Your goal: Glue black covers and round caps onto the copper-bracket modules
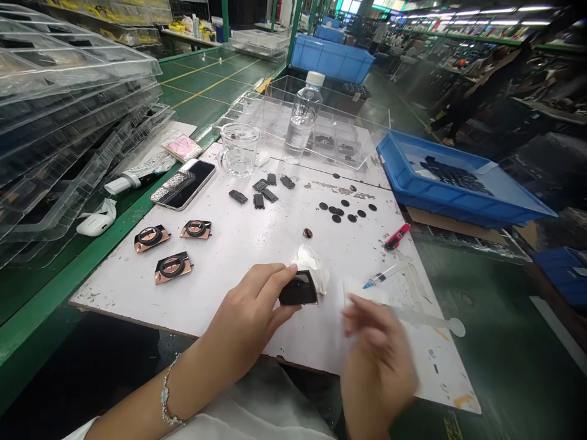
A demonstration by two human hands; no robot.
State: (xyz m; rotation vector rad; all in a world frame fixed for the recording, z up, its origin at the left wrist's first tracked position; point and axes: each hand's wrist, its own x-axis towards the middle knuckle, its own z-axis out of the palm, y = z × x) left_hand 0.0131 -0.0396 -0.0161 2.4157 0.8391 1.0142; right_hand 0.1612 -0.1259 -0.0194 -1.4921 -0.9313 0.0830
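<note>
The left hand [250, 305] is nearly closed, fingers over the top and thumb beneath, pinching a glossy black piece [299, 288] by its left end just above the counter [247, 250]! Over on the right, the other hand [380, 354] is a blur, fingers partly curled, and from here I cannot tell whether it has hold of anything. Right behind the black piece sits a crumpled white tissue [312, 266], and that grip covers only one end, so a sideways knock could tip the piece loose or drag its shiny face and scuff it. Beyond the tissue, a small brown disc [307, 233] lies alone, easy to flick away with a sleeve. Out right, look, a syringe [383, 276] with a blue tip lies close to the blurred hand; a careless sweep could roll it or smear whatever it contains. A red cutter [397, 236] lies near the edge, where a bump might send it off. Left side, three copper-and-black parts [172, 267] wait, apart from one another. And farther back, a water bottle [302, 116] and a glass mug [239, 150] stand near the loose black clips [268, 195]: topple either, and any liquid could reach them!
</note>
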